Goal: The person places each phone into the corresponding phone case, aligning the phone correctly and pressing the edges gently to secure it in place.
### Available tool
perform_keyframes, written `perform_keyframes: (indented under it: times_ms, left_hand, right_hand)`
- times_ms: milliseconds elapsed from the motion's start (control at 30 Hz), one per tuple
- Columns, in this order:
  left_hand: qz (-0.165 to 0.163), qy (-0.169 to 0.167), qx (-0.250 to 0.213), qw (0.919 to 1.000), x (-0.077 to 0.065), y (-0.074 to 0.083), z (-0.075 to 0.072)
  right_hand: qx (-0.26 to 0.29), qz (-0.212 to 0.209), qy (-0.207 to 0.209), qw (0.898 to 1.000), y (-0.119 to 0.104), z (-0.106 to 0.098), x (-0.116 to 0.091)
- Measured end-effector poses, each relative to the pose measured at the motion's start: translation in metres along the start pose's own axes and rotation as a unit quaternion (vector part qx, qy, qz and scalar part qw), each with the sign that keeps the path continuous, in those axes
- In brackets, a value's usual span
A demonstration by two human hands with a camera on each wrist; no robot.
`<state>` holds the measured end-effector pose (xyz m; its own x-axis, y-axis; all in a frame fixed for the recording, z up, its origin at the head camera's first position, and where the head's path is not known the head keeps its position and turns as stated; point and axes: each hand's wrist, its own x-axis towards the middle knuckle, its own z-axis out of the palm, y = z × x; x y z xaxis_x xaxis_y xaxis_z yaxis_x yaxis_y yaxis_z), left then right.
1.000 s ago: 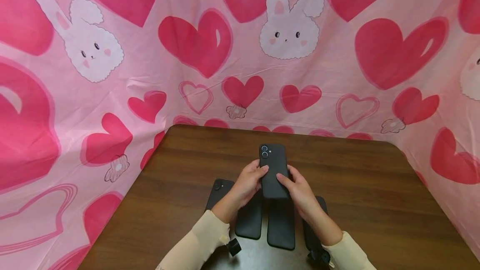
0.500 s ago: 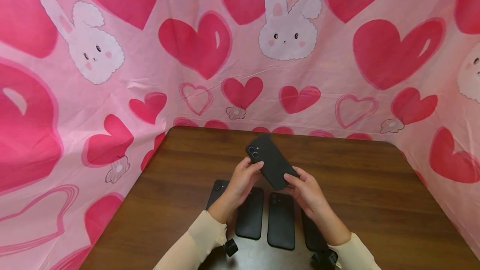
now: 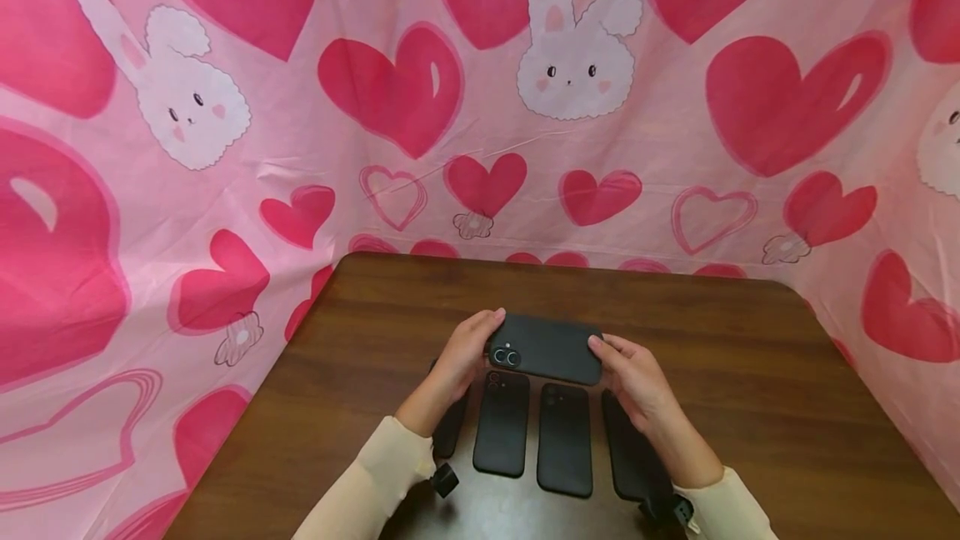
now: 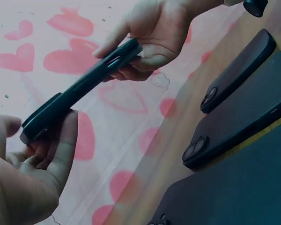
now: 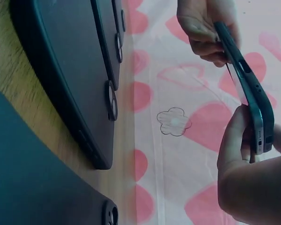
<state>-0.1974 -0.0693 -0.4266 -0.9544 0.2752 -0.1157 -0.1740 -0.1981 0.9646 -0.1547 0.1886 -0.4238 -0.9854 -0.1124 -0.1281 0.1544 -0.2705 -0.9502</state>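
A black smartphone (image 3: 551,348) is held sideways above the table, its back with two camera lenses facing up. My left hand (image 3: 465,352) grips the camera end. At the other end my right hand (image 3: 637,377) pinches it, thumb on the back. In the left wrist view the phone (image 4: 79,89) appears edge-on between both hands. Its port end (image 5: 260,136) shows in the right wrist view. Below lie several black phones in a row: one (image 3: 452,423) half hidden by my left hand, two (image 3: 502,427) in the middle, and one (image 3: 630,457) partly under my right wrist.
The brown wooden table (image 3: 750,373) extends to both sides and behind the phones. A pink cloth (image 3: 480,107) with hearts and rabbits hangs around its far and side edges. Small black wrist cameras (image 3: 445,480) sit at both cuffs.
The held phone has turned from upright to sideways, its camera end swinging left and toward me. My hands have spread apart, the left moving left and the right moving right.
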Motion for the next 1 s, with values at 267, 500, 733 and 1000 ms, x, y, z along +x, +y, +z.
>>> perform_keyframes:
  times_ms: [267, 500, 733, 1000]
  left_hand:
    - [0.026, -0.004, 0.068, 0.9974, -0.0007, -0.0030, 0.0005]
    - [0.029, -0.020, 0.076, 0.9965, 0.0008, -0.0046, -0.0001]
    - [0.025, -0.024, 0.090, 0.9953, -0.0005, -0.0041, -0.0005]
    - [0.027, -0.009, 0.095, 0.9951, -0.0012, -0.0085, 0.0018]
  right_hand:
    - [-0.014, -0.001, 0.031, 0.999, -0.0012, 0.0003, 0.0006]
    - [-0.015, -0.001, 0.046, 0.999, -0.0006, 0.0013, 0.0015]
    - [-0.014, -0.009, 0.062, 0.998, 0.0022, 0.0035, 0.0041]
    - [-0.058, -0.025, 0.098, 0.993, 0.0031, 0.0083, 0.0048]
